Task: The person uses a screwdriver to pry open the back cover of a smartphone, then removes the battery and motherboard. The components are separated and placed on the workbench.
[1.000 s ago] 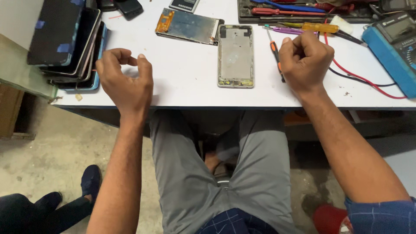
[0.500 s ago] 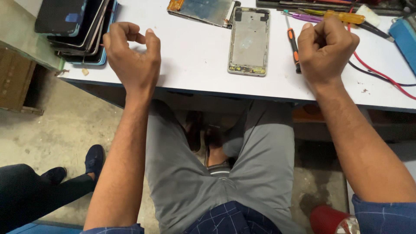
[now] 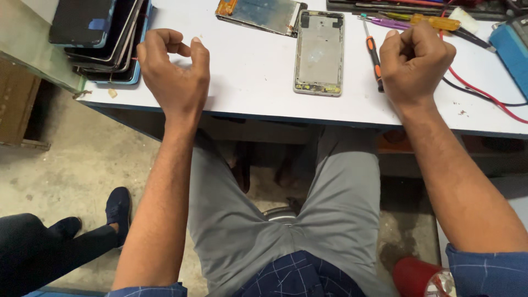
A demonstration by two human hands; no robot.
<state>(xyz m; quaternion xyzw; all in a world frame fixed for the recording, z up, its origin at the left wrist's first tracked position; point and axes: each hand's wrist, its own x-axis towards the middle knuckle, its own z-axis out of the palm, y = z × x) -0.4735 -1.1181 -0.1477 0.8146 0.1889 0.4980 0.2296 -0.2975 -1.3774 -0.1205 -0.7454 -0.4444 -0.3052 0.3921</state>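
Grey metal phone frame (image 3: 319,52), a flat rectangle with its screen off, lies face-up on the white surface (image 3: 258,82), and I place everything from it. My right hand (image 3: 415,63) is just right of it, curled into a fist that holds nothing I can see; between the two lies a thin screwdriver with an orange-and-black handle (image 3: 374,55). My left hand (image 3: 176,69) hovers well left of the frame, fingers loosely bent, thumb and forefinger apart, gripping nothing. I judge the frame light, stiff and thin, with slick faces and easily bent edges, so the long sides look like the best place to pinch it. Beyond its upper left corner sits a loose display panel with an orange flex strip (image 3: 258,14). Far left of it, a stack of dark phones and screens (image 3: 99,36) is cut off by the picture edge. Right of it, red and black leads (image 3: 484,93) run toward a blue device (image 3: 511,47), also only partly shown.
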